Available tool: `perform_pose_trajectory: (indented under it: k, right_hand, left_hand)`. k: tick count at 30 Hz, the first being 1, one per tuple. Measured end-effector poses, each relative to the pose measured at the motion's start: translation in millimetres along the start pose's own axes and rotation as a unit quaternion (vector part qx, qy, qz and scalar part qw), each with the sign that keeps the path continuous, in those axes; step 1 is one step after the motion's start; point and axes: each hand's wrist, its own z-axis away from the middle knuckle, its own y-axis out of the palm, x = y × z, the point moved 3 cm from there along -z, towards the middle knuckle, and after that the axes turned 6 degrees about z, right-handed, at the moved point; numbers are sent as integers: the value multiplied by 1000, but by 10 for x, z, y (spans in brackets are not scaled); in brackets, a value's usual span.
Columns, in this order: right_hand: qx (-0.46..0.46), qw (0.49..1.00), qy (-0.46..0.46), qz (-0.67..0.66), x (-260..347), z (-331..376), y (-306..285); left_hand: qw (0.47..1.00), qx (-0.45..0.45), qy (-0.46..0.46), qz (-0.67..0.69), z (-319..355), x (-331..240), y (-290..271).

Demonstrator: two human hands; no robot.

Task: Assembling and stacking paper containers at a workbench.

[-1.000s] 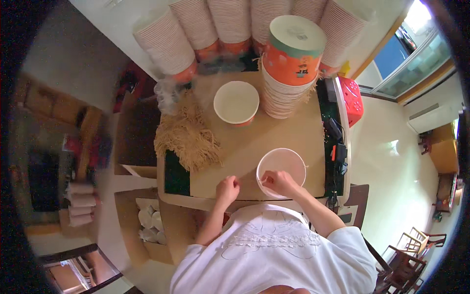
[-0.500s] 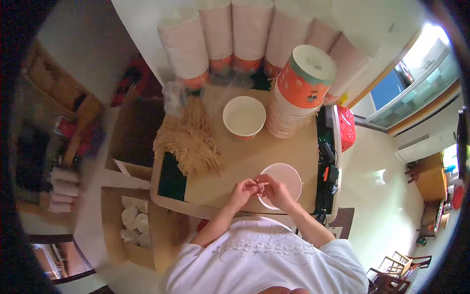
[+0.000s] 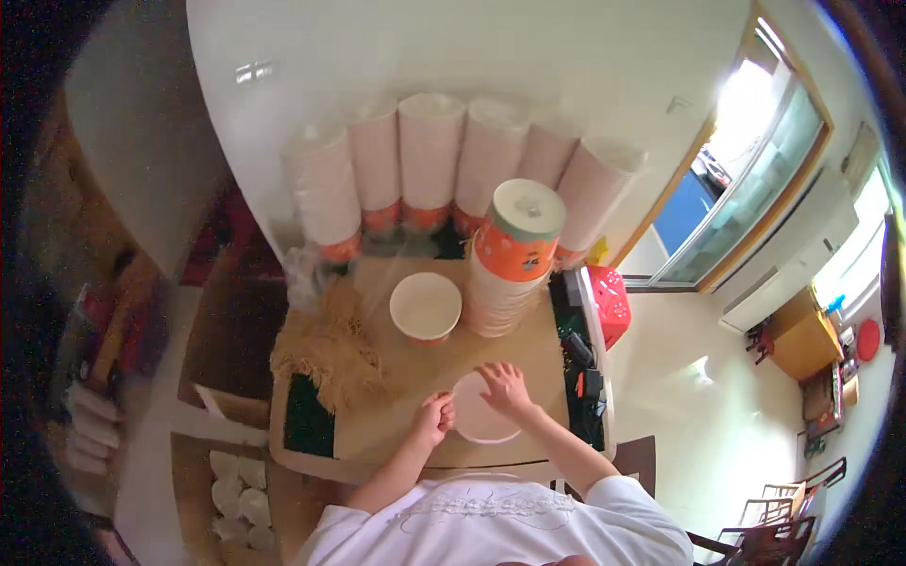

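A pale, round paper tub (image 3: 486, 424) stands near the table's front edge, its opening facing up. My left hand (image 3: 435, 417) is closed in a loose fist at the tub's left rim; what its fingers hold is too small or hidden to tell. With fingers spread, my right hand (image 3: 505, 388) lies over the tub's far right rim. Farther back is another white paper tub (image 3: 426, 306), also mouth up. Left of it lies a heap of tan, string-like strands (image 3: 330, 354). A stack of tubs (image 3: 510, 269), topped by an upside-down orange one, rises to the right.
Several tall stacks of nested tubs (image 3: 429, 156) line the wall. Black adapters and cables (image 3: 587, 382) sit along the table's right edge, beside a red plastic basket (image 3: 609, 307). On the left below the table, an open cardboard box (image 3: 193, 491) holds white pieces.
My hands, earlier together with a small pale piece between the fingers, have parted. The left is now at the tub's left rim, the right spread across its far side. The view has tilted up.
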Motion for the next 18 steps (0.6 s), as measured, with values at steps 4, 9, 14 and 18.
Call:
perform_pose_trajectory:
  k: [4, 9, 14, 18]
  right_hand:
    - [146, 989, 14, -6, -193, 46, 210]
    - [150, 986, 44, -54, -402, 415, 91]
    - [104, 983, -13, -152, -399, 373, -35]
    - [45, 937, 12, -345, -301, 209, -38]
  left_hand:
    - [990, -78, 70, -90, 113, -111, 179]
    - [981, -65, 118, -140, 72, -66, 337]
    - [955, -40, 60, -287, -134, 117, 409]
    - [904, -4, 148, -401, -356, 250, 519]
